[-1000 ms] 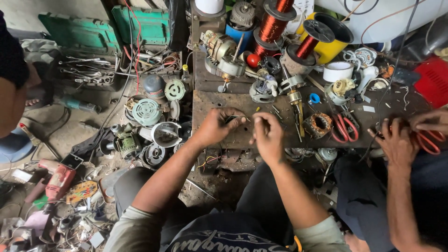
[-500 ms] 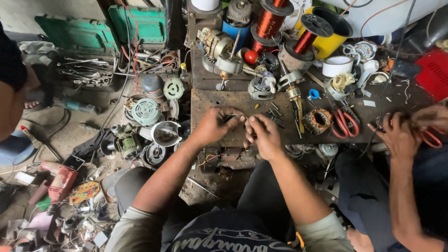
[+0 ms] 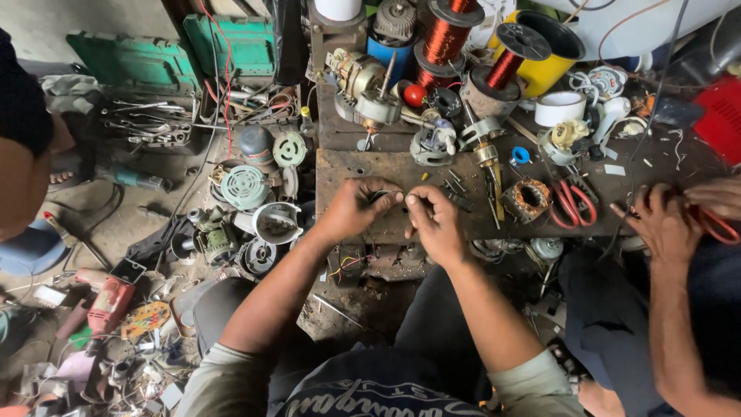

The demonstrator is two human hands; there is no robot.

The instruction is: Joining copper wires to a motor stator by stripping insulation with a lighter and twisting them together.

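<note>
My left hand (image 3: 353,208) and my right hand (image 3: 434,222) meet over the near edge of a dark, greasy workbench (image 3: 363,166). Between their pinched fingertips runs a thin wire (image 3: 395,196), looped and held by both hands. The wire's ends are too small to follow. A wound stator core (image 3: 531,198) and red-handled scissors (image 3: 573,204) lie on the bench to the right of my hands.
Copper wire spools (image 3: 446,37) and small motors (image 3: 363,81) crowd the bench's back. Fan motor parts (image 3: 245,187) and a green tool case (image 3: 131,62) lie on the floor at left. Another person's hands (image 3: 665,224) work at the right with a red tool. A person sits at far left.
My hands stay pinched together on the wire, with small finger shifts. The camera view has drifted slightly; the person at the right keeps working.
</note>
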